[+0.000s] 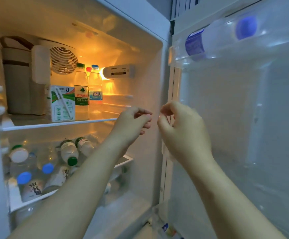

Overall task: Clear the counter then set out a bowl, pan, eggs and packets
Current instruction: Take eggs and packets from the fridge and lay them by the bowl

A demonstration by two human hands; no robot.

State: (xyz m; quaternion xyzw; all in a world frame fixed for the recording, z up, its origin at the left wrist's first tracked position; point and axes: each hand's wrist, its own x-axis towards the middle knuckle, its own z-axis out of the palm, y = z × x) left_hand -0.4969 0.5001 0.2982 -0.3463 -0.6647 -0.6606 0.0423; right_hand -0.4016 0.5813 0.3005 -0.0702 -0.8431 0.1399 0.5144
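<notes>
Clear film or nothing, honestly can't tell what's between my fingertips: left hand [133,122] and right hand [183,133] are both curled, thumbs meeting forefingers, nearly touching each other mid-frame in front of the open fridge [148,75]. Milk carton [62,104] at 9 o'clock, water bottles [30,181] at 7, door-shelf bottle [226,38] at 1.
</notes>
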